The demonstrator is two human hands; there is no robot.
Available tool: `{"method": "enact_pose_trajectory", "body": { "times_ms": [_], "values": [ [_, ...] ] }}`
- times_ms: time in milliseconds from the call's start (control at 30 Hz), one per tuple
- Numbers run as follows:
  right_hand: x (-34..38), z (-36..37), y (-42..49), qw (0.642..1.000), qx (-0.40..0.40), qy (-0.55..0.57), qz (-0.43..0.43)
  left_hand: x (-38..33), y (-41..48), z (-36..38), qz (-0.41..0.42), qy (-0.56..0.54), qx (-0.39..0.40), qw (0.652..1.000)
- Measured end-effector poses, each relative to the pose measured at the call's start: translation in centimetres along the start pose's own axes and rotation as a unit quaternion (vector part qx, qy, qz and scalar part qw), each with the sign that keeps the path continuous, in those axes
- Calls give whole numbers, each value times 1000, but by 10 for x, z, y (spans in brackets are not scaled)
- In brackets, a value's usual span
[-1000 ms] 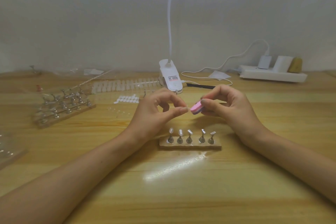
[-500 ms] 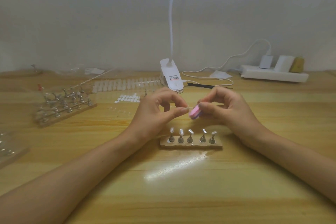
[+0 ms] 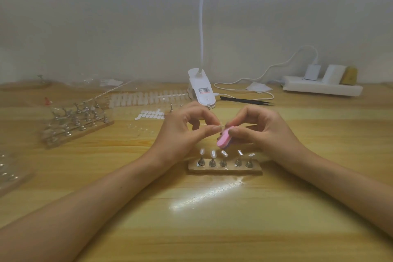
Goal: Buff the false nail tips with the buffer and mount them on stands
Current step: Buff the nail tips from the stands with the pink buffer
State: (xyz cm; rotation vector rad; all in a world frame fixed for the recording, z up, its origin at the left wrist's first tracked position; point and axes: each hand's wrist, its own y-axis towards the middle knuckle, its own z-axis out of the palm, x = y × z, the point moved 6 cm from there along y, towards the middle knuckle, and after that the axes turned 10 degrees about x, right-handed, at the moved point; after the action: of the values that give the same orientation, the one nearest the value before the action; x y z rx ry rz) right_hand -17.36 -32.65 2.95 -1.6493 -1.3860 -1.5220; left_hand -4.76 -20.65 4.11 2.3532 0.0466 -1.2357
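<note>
Two hands meet above the middle of the worktop [image 3: 212, 219]. Left hand [image 3: 182, 132] pinches a small clear nail tip [image 3: 221, 126] between thumb and forefinger. Right hand [image 3: 261, 130] grips a pink buffer [image 3: 225, 136], tilted, its face against the tip. Just nearer the front edge sits a block of five stands [image 3: 224, 162], each carrying a tip. Spare stands [image 3: 74, 122] sit toward the left edge; strips of unmounted tips [image 3: 148, 98] lie toward the rear edge.
</note>
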Motion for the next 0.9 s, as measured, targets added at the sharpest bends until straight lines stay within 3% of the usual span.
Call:
{"method": "enact_pose_trajectory", "body": {
  "times_ms": [133, 233, 367, 467, 600, 733, 833, 900],
  "values": [
    [1, -9, 0, 998, -54, 19, -21, 1, 0, 0, -4, -7, -3, 1000],
    [-3, -5, 2, 999, -21, 27, -4, -1, 0, 2, 2, 0, 9, 1000],
    [-1, -7, 0, 999, -42, 25, -10, 1, 1, -2, -7, -24, -9, 1000],
    [-1, 3, 0, 1000, 17, 19, 3, -4, 0, 1, 13, 13, 7, 1000],
    [-4, -12, 1, 997, -63, 48, 7, -5, -1, 1, 23, 19, 3, 1000],
    [-3, 5, 1, 999, 30, 17, 15, -7, -1, 1, 33, 36, -7, 999],
    [-4, -9, 0, 997, -56, 41, 15, -7, -1, 1, 31, 29, -1, 999],
    [-6, -5, 2, 999, -20, 45, 23, -4, -1, -1, 24, 16, -13, 999]
  ]
}}
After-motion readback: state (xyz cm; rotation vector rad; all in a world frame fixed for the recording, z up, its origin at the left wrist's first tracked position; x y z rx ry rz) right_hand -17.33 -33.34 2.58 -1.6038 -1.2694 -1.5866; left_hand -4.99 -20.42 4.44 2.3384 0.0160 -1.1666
